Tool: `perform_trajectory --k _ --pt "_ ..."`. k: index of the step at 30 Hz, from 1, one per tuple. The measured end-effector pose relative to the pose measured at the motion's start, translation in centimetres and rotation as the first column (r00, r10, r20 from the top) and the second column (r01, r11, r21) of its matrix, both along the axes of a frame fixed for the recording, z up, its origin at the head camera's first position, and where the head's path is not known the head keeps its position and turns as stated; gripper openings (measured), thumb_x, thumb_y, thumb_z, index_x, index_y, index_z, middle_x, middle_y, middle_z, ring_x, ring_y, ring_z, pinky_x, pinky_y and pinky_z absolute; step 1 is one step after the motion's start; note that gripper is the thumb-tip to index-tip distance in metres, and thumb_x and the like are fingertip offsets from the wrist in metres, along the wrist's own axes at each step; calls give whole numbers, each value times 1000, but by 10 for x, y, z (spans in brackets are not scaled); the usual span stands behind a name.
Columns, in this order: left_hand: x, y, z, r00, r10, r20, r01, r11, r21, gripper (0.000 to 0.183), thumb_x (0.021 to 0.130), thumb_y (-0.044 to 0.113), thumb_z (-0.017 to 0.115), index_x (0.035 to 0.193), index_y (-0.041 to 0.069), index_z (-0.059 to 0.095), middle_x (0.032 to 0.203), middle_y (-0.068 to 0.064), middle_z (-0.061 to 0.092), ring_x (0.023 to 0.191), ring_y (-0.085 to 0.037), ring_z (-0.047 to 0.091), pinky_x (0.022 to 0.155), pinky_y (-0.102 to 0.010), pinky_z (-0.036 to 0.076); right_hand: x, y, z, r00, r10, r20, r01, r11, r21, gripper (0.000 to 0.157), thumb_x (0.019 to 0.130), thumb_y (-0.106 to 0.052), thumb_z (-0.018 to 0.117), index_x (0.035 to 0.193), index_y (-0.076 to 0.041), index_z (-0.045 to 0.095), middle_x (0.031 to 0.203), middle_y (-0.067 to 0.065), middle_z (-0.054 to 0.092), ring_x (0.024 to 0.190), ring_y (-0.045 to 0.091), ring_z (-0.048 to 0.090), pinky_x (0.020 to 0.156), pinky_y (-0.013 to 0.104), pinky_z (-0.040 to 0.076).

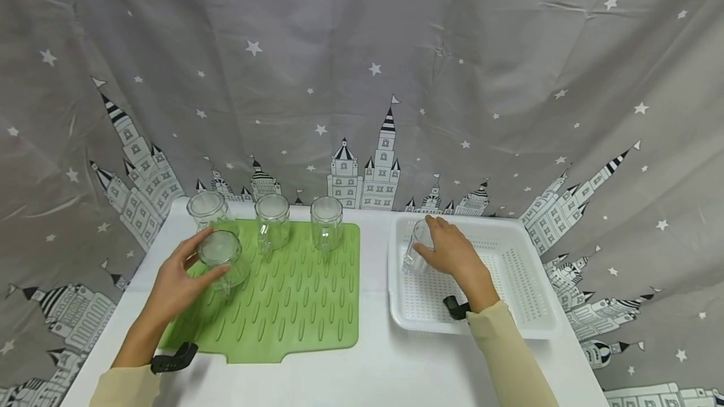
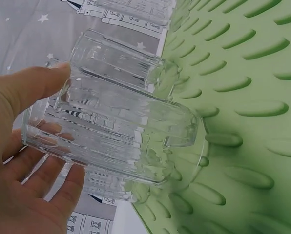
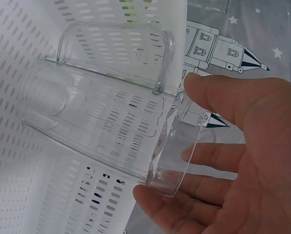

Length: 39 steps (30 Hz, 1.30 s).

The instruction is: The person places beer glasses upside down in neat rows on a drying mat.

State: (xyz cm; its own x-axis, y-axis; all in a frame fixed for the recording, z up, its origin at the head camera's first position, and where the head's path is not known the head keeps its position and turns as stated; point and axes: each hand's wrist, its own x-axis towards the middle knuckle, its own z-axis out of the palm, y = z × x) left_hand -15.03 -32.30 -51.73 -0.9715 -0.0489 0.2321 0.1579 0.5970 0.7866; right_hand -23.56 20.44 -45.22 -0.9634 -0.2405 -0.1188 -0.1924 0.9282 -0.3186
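My left hand [image 1: 178, 278] holds a clear glass mug [image 1: 226, 265] by its upper end, thumb on one side and fingers on the other. The mug's lower end meets the green drying mat [image 1: 271, 350], and it appears upside down. In the left wrist view its handle faces the camera, and the left hand [image 2: 33, 141] is around the thick end. To the right, my right hand [image 1: 452, 247] grips another glass mug [image 1: 420, 250] inside the white basket [image 1: 398, 313]. The right wrist view shows this mug's handle [image 3: 116, 29] and the right hand's fingers [image 3: 209, 156] about its thick end.
Behind the held mug, a row of three more glass mugs runs along the mat's back: a left one [image 1: 207, 209], a middle one [image 1: 273, 222] and a right one [image 1: 326, 222]. White table [image 1: 373, 357] lies between mat and basket. A grey patterned curtain [image 1: 362, 80] hangs behind.
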Motion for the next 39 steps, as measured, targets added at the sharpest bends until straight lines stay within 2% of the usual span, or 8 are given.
perform_trajectory --k 13,19,21,25,28,34,36,39 --pt "0 -10 1 998 -34 49 34 999 4 92 99 20 80 173 15 24 174 -31 29 139 -69 46 93 7 39 0 -1 -3 1000 -10 -13 10 1000 -2 78 107 -41 64 166 0 34 169 32 38 155 56 40 124 72 40" --pt "5 -12 1 996 4 88 -8 999 39 94 99 23 81 173 18 23 175 -29 29 143 -66 45 89 5 43 0 -1 -2 1000 -10 -3 10 1000 -1 79 106 -41 65 166 0 34 169 33 37 155 56 39 123 73 40" --pt "9 -12 0 997 18 81 -22 999 44 94 99 23 81 173 20 24 176 -26 29 152 -50 46 92 5 43 0 -1 -1 1000 -9 -3 9 1000 1 79 106 -41 65 166 0 34 169 33 37 155 56 39 123 73 40" --pt "19 -12 -6 999 41 -3 -41 998 57 89 99 18 80 172 20 29 176 -14 35 148 6 44 102 6 38 0 0 0 1000 -7 -9 7 1000 9 79 106 -40 65 166 1 33 169 34 37 154 57 40 121 73 42" --pt "29 -14 -12 993 93 -68 -87 993 84 77 103 13 74 169 17 36 172 -5 44 135 22 42 105 5 40 1 0 0 1000 -3 -16 3 1000 10 79 106 -39 65 166 2 33 168 34 37 153 57 41 121 73 42" --pt "48 -26 -34 959 257 -118 -252 966 56 53 110 19 63 161 12 50 158 14 53 130 27 40 106 7 36 1 0 0 1000 -3 -19 3 1000 8 79 106 -39 65 166 1 33 168 34 37 153 57 41 121 73 42" --pt "55 -31 -44 954 281 -100 -280 960 26 52 108 18 66 158 9 53 155 4 55 130 27 37 107 8 32 1 0 0 1000 -1 -19 2 1000 8 79 107 -39 65 166 1 33 168 34 37 153 57 41 121 73 42" --pt "67 -36 -58 960 281 14 -280 960 -15 61 106 22 69 161 7 48 160 -18 49 155 -1 39 118 3 26 1 1 0 1000 -3 -13 3 1000 7 79 107 -39 64 166 1 33 169 34 37 154 57 40 121 73 42"
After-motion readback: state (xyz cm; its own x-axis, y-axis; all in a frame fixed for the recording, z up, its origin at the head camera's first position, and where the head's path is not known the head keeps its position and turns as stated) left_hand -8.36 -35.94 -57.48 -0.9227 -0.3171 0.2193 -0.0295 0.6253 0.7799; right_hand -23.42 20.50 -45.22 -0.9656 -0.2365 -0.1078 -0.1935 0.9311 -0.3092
